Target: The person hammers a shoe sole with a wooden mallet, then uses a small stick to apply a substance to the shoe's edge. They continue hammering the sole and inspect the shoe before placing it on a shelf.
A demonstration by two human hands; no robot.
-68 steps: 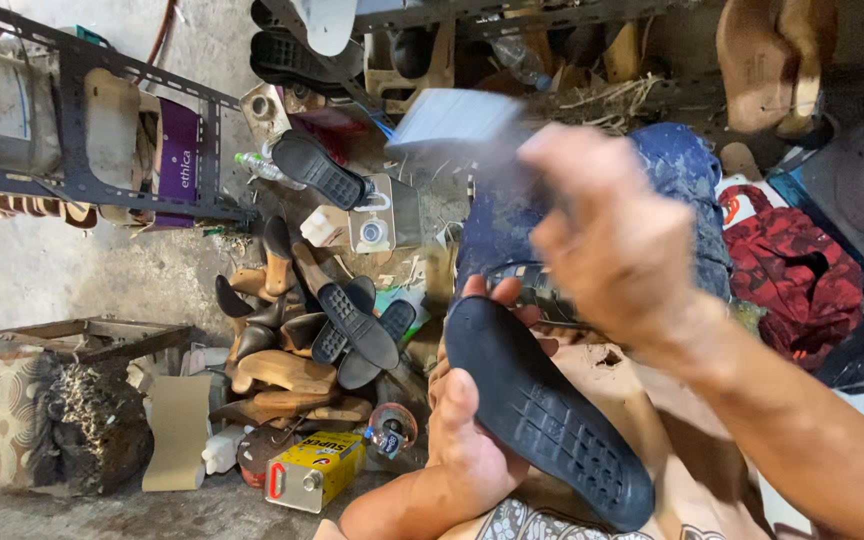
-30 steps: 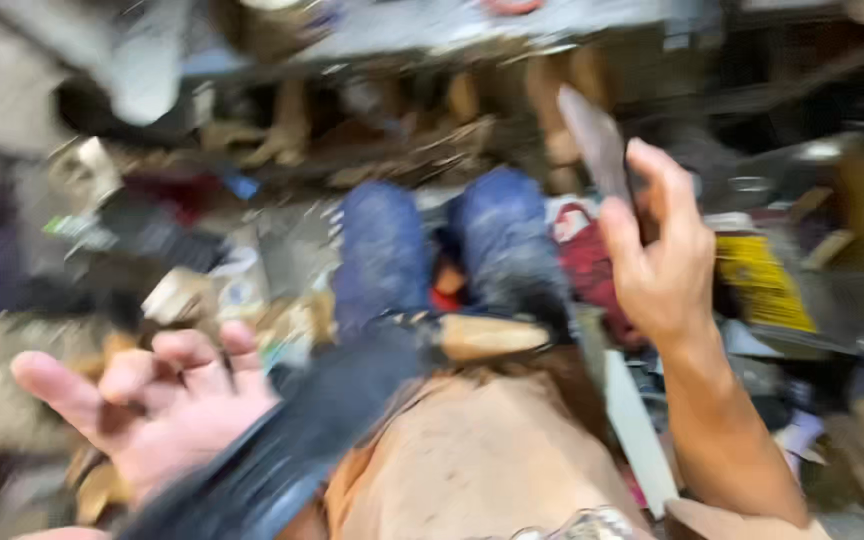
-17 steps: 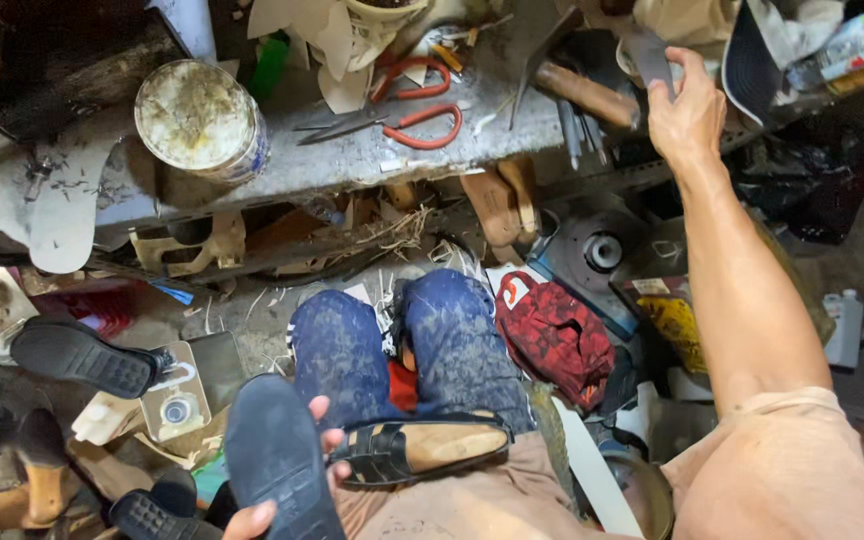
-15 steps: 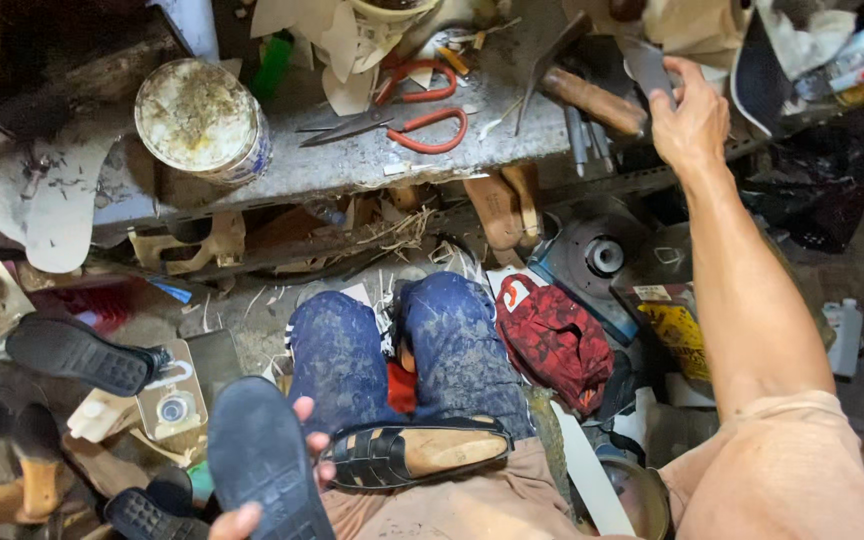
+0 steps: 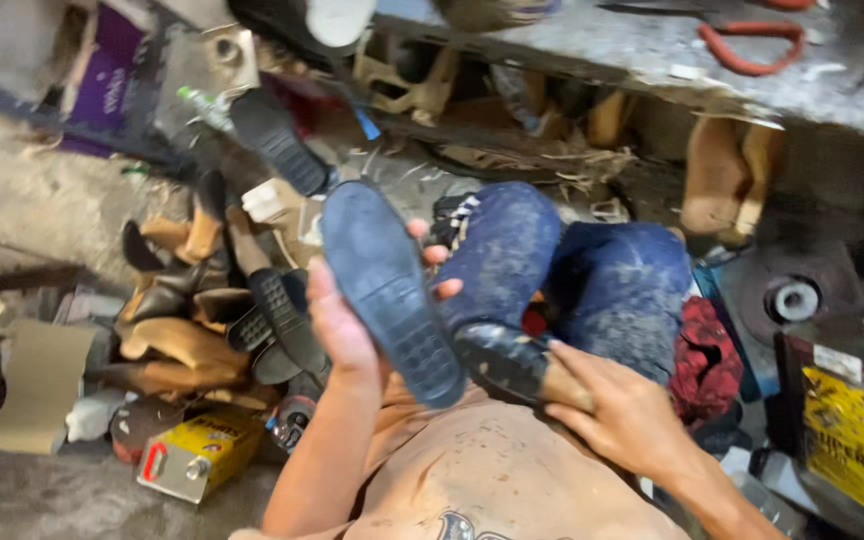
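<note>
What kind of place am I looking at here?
Most likely a small shoemaker's or cobbler's workshop. The left hand holds a dark rubber sole, the right hand rests on a shoe, and soles and heels lie piled on the floor.

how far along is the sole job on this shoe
Done: nothing looks joined. In hand: the left hand holds the dark rubber sole tread-up, apart from the shoe on the lap, which the right hand grips. Left: the sole is not yet on the shoe.
</note>
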